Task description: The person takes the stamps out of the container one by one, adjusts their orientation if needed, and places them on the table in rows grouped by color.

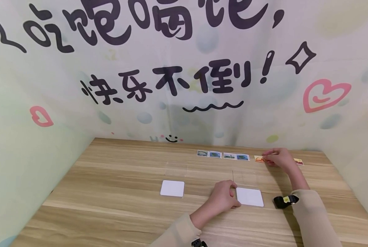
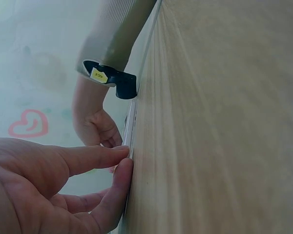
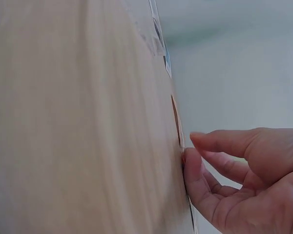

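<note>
My left hand [image 1: 223, 198] rests at the left edge of a white rounded card [image 1: 250, 197]; thumb and forefinger touch the edge near its corners. The left wrist view shows those fingertips on the left hand [image 2: 63, 180] close together beside the thin card edge. Over a row of orange stamps [image 1: 259, 159] at the back right is my right hand [image 1: 278, 159], its fingertips touching or just above one stamp. In the right wrist view, the right hand [image 3: 244, 175] has a small gap between thumb and forefinger. The hand hides part of the stamp row.
A second white card [image 1: 172, 188] lies to the left. Faint clear plastic pieces [image 1: 175, 169] lie behind the cards. Blue and green stamps [image 1: 215, 154] form a row at the back. Behind the wooden table [image 1: 110, 192] hangs a printed cloth [image 1: 159, 120].
</note>
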Demonstrator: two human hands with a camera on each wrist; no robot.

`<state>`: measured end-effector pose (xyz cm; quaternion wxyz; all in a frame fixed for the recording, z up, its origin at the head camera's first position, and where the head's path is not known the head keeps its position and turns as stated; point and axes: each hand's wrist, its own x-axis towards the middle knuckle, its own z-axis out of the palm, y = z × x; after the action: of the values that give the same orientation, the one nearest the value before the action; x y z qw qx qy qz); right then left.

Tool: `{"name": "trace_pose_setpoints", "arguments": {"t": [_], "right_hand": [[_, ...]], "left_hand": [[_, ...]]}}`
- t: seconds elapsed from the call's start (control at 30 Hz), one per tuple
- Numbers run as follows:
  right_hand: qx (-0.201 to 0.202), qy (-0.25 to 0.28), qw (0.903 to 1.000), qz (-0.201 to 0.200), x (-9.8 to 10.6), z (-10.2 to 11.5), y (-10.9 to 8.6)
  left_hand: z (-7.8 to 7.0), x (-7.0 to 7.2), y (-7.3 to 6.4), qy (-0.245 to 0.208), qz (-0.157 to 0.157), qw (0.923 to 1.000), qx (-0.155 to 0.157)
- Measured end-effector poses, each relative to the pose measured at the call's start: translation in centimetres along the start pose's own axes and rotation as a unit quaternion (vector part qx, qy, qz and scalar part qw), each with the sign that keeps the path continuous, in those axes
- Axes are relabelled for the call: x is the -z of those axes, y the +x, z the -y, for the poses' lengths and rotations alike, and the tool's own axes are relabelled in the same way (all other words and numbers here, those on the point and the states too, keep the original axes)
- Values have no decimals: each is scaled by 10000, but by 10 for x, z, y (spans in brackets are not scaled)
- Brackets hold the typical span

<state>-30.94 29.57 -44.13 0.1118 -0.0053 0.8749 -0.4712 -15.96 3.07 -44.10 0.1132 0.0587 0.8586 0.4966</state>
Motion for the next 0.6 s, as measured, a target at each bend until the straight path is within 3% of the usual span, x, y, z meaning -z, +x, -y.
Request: {"name": "trace_pose_setpoints", "arguments": {"t": [0.6], "right_hand": [[64,-10,9999,124,3,11,-9]], "left_hand": [[-2,1,0,97,5,9999,-83]]}}
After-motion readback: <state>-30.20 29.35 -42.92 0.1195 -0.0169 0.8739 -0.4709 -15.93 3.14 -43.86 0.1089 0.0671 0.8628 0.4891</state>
